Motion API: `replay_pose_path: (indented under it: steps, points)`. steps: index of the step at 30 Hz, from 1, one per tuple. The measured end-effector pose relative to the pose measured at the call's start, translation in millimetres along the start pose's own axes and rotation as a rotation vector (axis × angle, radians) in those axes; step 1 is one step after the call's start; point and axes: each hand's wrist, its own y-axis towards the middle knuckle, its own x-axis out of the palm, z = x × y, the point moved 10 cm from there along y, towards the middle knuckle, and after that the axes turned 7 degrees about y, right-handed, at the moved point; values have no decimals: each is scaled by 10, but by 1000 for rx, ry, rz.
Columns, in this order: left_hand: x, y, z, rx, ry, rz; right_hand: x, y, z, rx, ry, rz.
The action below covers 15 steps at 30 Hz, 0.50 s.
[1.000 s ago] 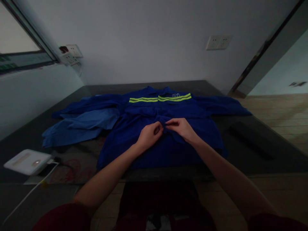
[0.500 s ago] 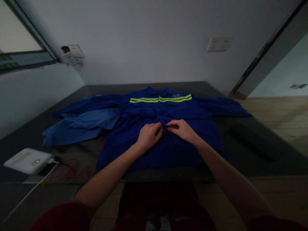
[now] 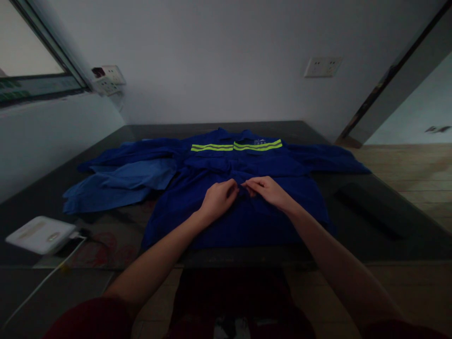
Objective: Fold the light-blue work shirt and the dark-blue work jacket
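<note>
A dark blue work jacket (image 3: 282, 169) with two yellow-green reflective stripes lies flat on a dark table (image 3: 353, 235), sleeves spread to both sides. My left hand (image 3: 219, 200) and my right hand (image 3: 266, 190) meet at the middle of the jacket front. Both hands are closed in a pinch on the fabric at the front opening, fingertips almost touching each other. A lighter blue garment (image 3: 116, 183) lies beside the jacket on the left.
A white flat device (image 3: 38, 234) with a cable sits near the table's front left corner. A dark flat object (image 3: 374, 207) lies on the right of the table. Wall sockets (image 3: 323, 67) are on the back wall, a window at left.
My hands stay at the same spot on the jacket front; the fingers have shifted slightly and drawn closer together. The view has tilted a little.
</note>
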Motion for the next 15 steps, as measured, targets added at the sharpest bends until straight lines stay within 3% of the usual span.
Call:
replay_pose_path:
  steps: [7,15]
  points:
    - [-22,6,58,60,-149,12,-122,-7,-12,-12,-32,102]
    - [62,-2,-29,-19,-269,-41,-77,-12,-50,-46,-146,97]
